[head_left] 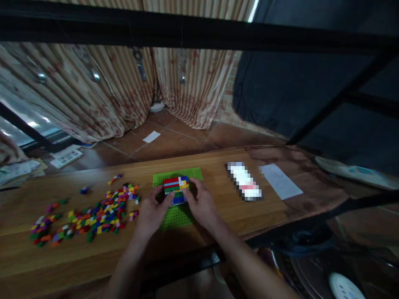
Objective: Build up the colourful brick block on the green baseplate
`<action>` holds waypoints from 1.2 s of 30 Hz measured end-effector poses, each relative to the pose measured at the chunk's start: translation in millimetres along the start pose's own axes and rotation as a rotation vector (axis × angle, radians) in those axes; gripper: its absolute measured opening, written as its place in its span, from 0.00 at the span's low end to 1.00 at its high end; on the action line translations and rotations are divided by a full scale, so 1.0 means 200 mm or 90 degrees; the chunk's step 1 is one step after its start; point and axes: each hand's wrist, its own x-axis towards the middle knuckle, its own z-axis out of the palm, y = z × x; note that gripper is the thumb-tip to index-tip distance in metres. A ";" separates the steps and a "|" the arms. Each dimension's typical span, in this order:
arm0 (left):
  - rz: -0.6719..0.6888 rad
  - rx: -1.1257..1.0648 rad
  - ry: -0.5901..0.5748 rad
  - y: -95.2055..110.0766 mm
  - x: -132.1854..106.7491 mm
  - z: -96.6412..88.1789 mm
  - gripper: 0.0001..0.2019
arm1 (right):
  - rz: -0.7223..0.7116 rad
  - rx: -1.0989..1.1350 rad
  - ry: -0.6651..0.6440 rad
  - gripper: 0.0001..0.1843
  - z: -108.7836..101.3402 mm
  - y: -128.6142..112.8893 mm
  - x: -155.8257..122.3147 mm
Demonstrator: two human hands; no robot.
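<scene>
A block of joined toy bricks (172,183) in red, white, blue, yellow and green sits over the green baseplate (177,218) in the middle of the table. My left hand (153,209) grips its left side, thumb on the near left part. From the right, my right hand (201,202) holds the block with its thumb near the yellow bricks and its fingers along the far right edge. Whether the block is fixed to the baseplate or just above it, I cannot tell. Left of my left hand lies a spread of loose bricks (107,214) in many colours.
The wooden table (218,166) runs across the view. A blurred-out phone-like object (245,181) and a white sheet of paper (282,181) lie to the right. A dark metal bar (199,35) crosses above the far side. Curtains (187,91) hang beyond.
</scene>
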 end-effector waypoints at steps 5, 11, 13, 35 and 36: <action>-0.001 -0.113 -0.091 0.03 -0.01 -0.05 0.32 | 0.011 -0.006 -0.027 0.28 0.04 -0.01 -0.01; 0.013 -0.192 -0.143 0.06 -0.05 -0.10 0.25 | 0.023 -0.015 -0.030 0.25 0.06 -0.01 -0.01; 0.009 -0.200 -0.143 0.05 -0.06 -0.09 0.23 | 0.026 -0.009 -0.036 0.23 0.06 0.00 -0.01; 0.036 -0.229 -0.121 0.00 -0.11 -0.09 0.17 | 0.051 0.004 -0.042 0.24 0.08 0.08 -0.01; 0.032 -0.226 -0.111 0.00 -0.11 -0.09 0.17 | 0.052 0.000 -0.038 0.25 0.08 0.09 -0.01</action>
